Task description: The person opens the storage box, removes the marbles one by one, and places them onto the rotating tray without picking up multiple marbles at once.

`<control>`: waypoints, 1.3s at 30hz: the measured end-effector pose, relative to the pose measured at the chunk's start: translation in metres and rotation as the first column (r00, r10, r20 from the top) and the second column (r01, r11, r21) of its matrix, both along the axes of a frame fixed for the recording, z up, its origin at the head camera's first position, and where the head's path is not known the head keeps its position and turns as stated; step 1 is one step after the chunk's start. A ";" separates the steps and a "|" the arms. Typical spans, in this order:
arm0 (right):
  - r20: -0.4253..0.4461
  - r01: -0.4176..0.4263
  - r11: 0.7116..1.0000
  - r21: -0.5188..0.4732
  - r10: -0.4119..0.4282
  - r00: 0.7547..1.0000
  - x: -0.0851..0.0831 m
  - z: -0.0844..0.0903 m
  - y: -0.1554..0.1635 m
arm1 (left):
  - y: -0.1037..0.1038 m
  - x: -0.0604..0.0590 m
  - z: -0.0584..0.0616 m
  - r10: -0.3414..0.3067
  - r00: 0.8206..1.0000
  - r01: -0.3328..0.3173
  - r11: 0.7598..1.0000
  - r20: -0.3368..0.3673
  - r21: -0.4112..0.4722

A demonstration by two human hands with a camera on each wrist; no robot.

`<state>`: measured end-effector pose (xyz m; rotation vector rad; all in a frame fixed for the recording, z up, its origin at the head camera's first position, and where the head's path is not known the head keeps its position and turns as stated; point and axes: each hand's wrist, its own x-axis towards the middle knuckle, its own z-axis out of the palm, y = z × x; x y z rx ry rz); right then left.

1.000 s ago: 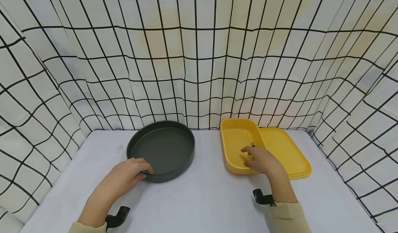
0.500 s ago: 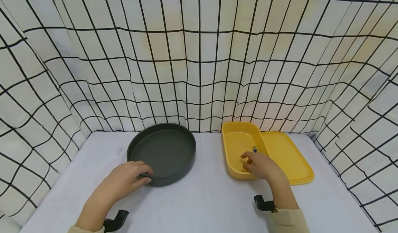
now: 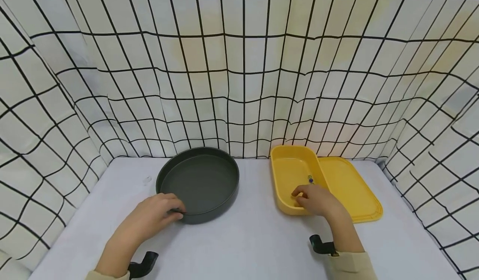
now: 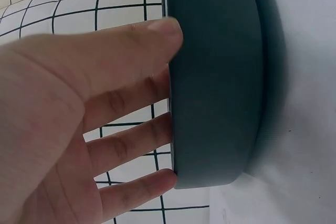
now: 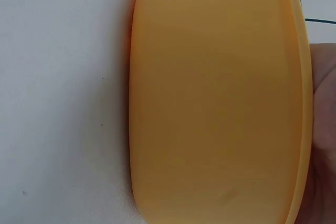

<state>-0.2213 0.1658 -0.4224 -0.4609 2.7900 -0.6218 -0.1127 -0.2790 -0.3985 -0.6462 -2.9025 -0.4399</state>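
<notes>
A dark grey round pan sits left of centre on the white table. My left hand rests at its near-left rim; in the left wrist view the straight fingers touch the pan's outer wall. An open yellow box stands to the right with small marbles inside. My right hand reaches over the box's near wall, fingers curled downward inside. Whatever is under those fingers is hidden.
The yellow lid lies flat against the box's right side. Checked cloth walls close in the table at the back and on both sides. Bare white tabletop lies between the pan and the box and in front.
My right hand has drawn back slightly toward the box's near end and its fingers have curled in. The left hand stays on the pan's rim. The view shifted a little.
</notes>
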 end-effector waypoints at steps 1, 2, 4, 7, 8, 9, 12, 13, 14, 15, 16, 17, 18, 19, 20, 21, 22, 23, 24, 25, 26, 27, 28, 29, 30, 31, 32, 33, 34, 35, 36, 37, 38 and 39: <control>0.002 -0.001 1.000 0.005 0.001 1.000 0.000 0.000 0.001 | 0.001 0.000 -0.001 0.001 1.000 -0.001 1.000 0.010 0.004; 0.000 -0.005 1.000 0.011 0.005 1.000 0.000 -0.001 0.002 | 0.002 0.000 -0.002 0.001 1.000 -0.001 1.000 0.017 0.007; -0.005 -0.012 1.000 0.017 0.012 1.000 0.000 -0.001 0.004 | 0.004 0.000 -0.003 -0.004 1.000 0.004 1.000 0.016 0.016; -0.005 -0.021 1.000 0.016 0.021 1.000 -0.001 -0.002 0.005 | 0.006 -0.001 -0.004 -0.017 1.000 0.016 1.000 0.005 0.021; -0.006 -0.022 1.000 0.014 0.022 1.000 -0.001 -0.002 0.005 | 0.006 -0.001 -0.004 -0.016 1.000 0.016 1.000 0.000 0.019; -0.005 -0.022 1.000 0.009 0.022 1.000 -0.002 -0.002 0.004 | 0.006 -0.001 -0.004 -0.014 1.000 0.014 1.000 -0.003 0.017; -0.007 -0.023 1.000 0.001 0.023 1.000 -0.004 -0.002 0.004 | 0.005 -0.002 -0.003 -0.001 1.000 0.001 1.000 -0.011 0.004; -0.008 -0.025 1.000 -0.001 0.025 1.000 -0.004 -0.002 0.004 | 0.005 -0.003 -0.003 0.000 1.000 0.000 1.000 -0.019 -0.003; -0.011 -0.026 1.000 -0.002 0.026 1.000 -0.005 -0.002 0.005 | 0.005 -0.003 -0.003 -0.002 1.000 0.002 1.000 -0.026 -0.008; -0.012 -0.028 1.000 -0.001 0.028 1.000 -0.005 -0.002 0.005 | 0.005 -0.004 -0.002 -0.008 0.999 0.008 1.000 -0.034 -0.012; -0.014 -0.030 1.000 0.003 0.030 0.999 -0.005 -0.002 0.005 | 0.005 -0.004 -0.003 -0.015 0.999 0.014 1.000 -0.041 -0.017; -0.016 -0.034 0.999 0.006 0.034 0.999 -0.005 -0.002 0.005 | 0.005 -0.005 -0.003 -0.021 0.999 0.020 1.000 -0.047 -0.020; -0.018 -0.036 0.999 0.010 0.036 0.999 -0.005 -0.003 0.005 | 0.006 -0.005 -0.003 -0.028 0.998 0.027 0.999 -0.052 -0.023; -0.018 -0.038 0.999 0.012 0.038 0.999 -0.005 -0.003 0.005 | 0.006 -0.005 -0.003 -0.031 0.998 0.030 0.999 -0.052 -0.023; -0.018 -0.043 0.999 0.014 0.043 0.999 -0.005 -0.003 0.005 | 0.006 -0.005 -0.003 -0.031 0.998 0.030 0.999 -0.050 -0.021; -0.015 -0.046 0.999 0.017 0.046 0.999 -0.005 -0.003 0.005 | 0.006 -0.005 -0.003 -0.027 0.998 0.026 0.999 -0.048 -0.022; -0.013 -0.049 0.999 0.017 0.049 0.999 -0.004 -0.003 0.004 | 0.006 -0.005 -0.002 -0.021 0.999 0.020 1.000 -0.043 -0.022; -0.010 -0.050 0.999 0.015 0.050 0.999 -0.004 -0.003 0.004 | 0.006 -0.005 -0.002 -0.015 0.999 0.014 1.000 -0.038 -0.020; -0.008 -0.052 0.999 0.013 0.052 0.999 -0.004 -0.003 0.003 | 0.006 -0.005 -0.001 -0.009 0.999 0.008 1.000 -0.032 -0.019; -0.004 -0.052 0.999 0.010 0.052 0.999 -0.004 -0.003 0.003 | 0.006 -0.004 -0.001 -0.003 1.000 0.003 1.000 -0.026 -0.016; 0.000 -0.052 0.999 0.006 0.052 0.999 -0.003 -0.003 0.003 | 0.006 -0.004 0.000 0.001 1.000 -0.001 1.000 -0.021 -0.014; 0.003 -0.050 0.999 0.004 0.050 0.999 -0.003 -0.003 0.002 | 0.006 -0.003 0.000 0.005 1.000 -0.005 1.000 -0.016 -0.013; 0.005 -0.051 0.999 0.001 0.051 0.999 -0.003 -0.003 0.002 | 0.005 -0.003 0.001 0.007 1.000 -0.007 1.000 -0.013 -0.012; 0.009 -0.053 0.999 -0.003 0.053 0.999 -0.002 -0.003 0.001 | 0.005 -0.002 0.001 0.007 1.000 -0.007 1.000 -0.010 -0.011; 0.012 -0.057 0.998 -0.004 0.057 0.998 -0.002 -0.003 0.001 | 0.004 -0.002 0.001 0.008 1.000 -0.008 1.000 -0.010 -0.011; 0.017 -0.061 0.998 -0.007 0.061 0.998 -0.002 -0.003 0.001 | 0.004 -0.001 0.001 0.009 1.000 -0.009 1.000 -0.011 -0.010; 0.022 -0.065 0.998 -0.010 0.065 0.998 -0.001 -0.003 0.001 | 0.003 0.000 0.001 0.009 1.000 -0.009 1.000 -0.013 -0.012; 0.025 -0.070 0.997 -0.013 0.071 0.997 -0.001 -0.003 0.000 | 0.002 0.000 0.000 0.009 1.000 -0.009 1.000 -0.016 -0.014; 0.029 -0.074 0.997 -0.016 0.075 0.997 -0.001 -0.003 0.000 | 0.001 0.001 0.000 0.009 1.000 -0.009 1.000 -0.019 -0.015; 0.031 -0.076 0.997 -0.019 0.077 0.997 -0.001 -0.003 -0.001 | 0.001 0.001 0.000 0.008 1.000 -0.008 1.000 -0.020 -0.015; 0.034 -0.076 0.997 -0.022 0.077 0.996 -0.001 -0.003 -0.001 | 0.000 0.002 -0.001 0.007 1.000 -0.007 1.000 -0.022 -0.015; 0.041 -0.072 0.997 -0.024 0.073 0.997 0.000 -0.003 -0.001 | 0.000 0.002 -0.001 0.006 1.000 -0.007 1.000 -0.022 -0.014; 0.049 -0.065 0.997 -0.027 0.066 0.997 0.000 -0.004 -0.001 | 0.000 0.003 -0.001 0.005 1.000 -0.005 1.000 -0.022 -0.014; 0.054 -0.061 0.998 -0.029 0.063 0.997 0.000 -0.004 -0.001 | 0.000 0.003 -0.002 0.004 1.000 -0.004 1.000 -0.022 -0.014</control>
